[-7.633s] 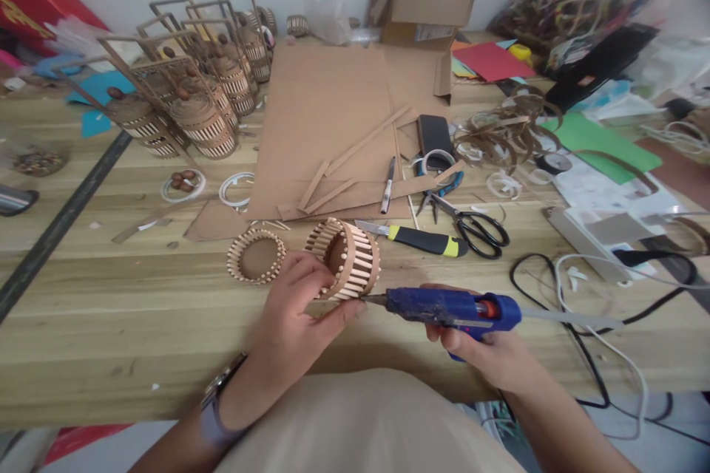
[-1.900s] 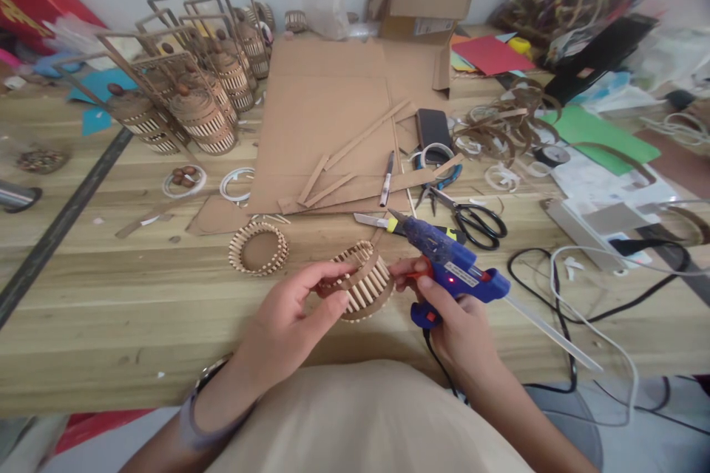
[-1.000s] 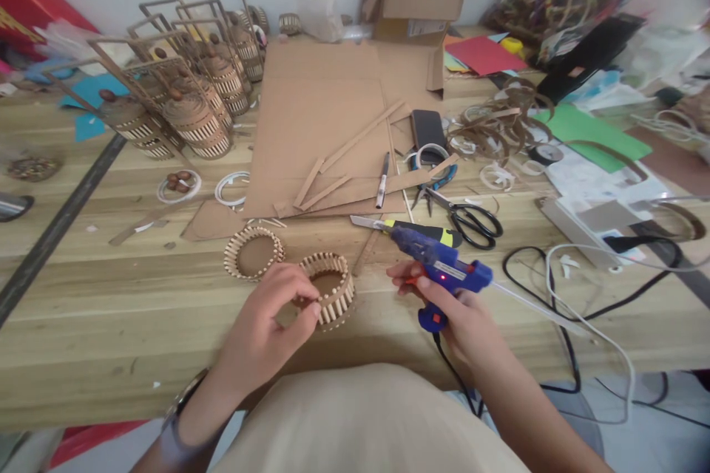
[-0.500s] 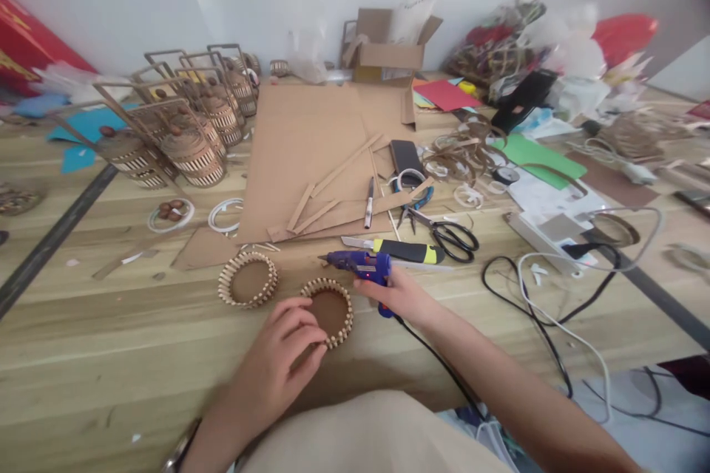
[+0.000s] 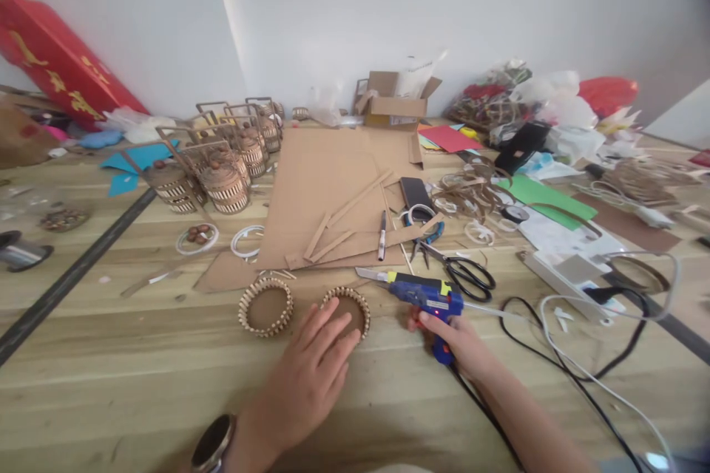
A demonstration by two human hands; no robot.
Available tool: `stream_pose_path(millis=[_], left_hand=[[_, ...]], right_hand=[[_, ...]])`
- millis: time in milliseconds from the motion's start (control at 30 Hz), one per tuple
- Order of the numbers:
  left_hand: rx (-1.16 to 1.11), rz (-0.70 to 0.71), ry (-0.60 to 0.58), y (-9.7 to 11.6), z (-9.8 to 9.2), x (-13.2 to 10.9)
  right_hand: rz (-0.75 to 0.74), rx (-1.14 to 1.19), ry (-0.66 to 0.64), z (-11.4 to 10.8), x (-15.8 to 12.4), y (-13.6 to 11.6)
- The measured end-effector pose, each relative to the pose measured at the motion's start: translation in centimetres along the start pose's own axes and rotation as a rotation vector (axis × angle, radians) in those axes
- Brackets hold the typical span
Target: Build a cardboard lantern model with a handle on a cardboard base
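Note:
My right hand (image 5: 460, 340) is wrapped round the handle of a blue glue gun (image 5: 430, 301), its nozzle pointing left above the table. Partly behind the gun lies a utility knife (image 5: 371, 274) with a yellow and black handle. My left hand (image 5: 313, 366) is open, fingers stretched out over a round, shallow tray (image 5: 363, 304) with a brown base and a rim of small light sticks. Those fingers hide its left and near parts; whether they touch it I cannot tell. A similar round tray (image 5: 266, 308) sits just left of it.
Black scissors (image 5: 470, 278) and a pen (image 5: 382, 235) lie beyond the gun, near cardboard strips on a large cardboard sheet (image 5: 327, 155). Lidded stick baskets (image 5: 225, 188) with tall handles stand back left. Cables (image 5: 555, 355) and a power strip (image 5: 566, 288) occupy the right.
My right hand has drawn the glue gun rightward, away from the right tray. My left fingers have straightened and reach further over that tray. The view has tilted up.

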State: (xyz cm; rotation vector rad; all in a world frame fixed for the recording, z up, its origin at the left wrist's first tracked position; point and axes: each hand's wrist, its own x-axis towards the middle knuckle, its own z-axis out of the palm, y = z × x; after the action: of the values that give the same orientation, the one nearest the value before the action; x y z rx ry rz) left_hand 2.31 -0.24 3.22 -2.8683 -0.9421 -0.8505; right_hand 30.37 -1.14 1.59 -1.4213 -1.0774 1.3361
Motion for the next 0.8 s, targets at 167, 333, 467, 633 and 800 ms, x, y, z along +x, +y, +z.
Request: stream_pose_path(millis=[167,333,467,633,800], left_hand=[[0.261,-0.13,0.043,-3.7,-1.5,-2.2],[0.372,-0.163,-0.05,-8.0,-2.5,-3.9],[0.254,-0.12,-0.131,-8.5,-4.5,-0.1],[0.148,-0.22,-0.452,-10.6,-2.2,12.0],[0.132,-0.402,-0.498,-13.0,4.2,20.9]], right_hand=[[0.039,0.077,0.06,-1.3,0.4,1.3],[0.066,0.187,0.071,-1.7,0.0,0.9],[0.126,0.183,0.024,-1.5,-0.1,0.3],[0.112,0.258,-0.04,-1.0,0.6,0.4],[0.205,0.318,-0.048,-0.7,1.0,0.0]])
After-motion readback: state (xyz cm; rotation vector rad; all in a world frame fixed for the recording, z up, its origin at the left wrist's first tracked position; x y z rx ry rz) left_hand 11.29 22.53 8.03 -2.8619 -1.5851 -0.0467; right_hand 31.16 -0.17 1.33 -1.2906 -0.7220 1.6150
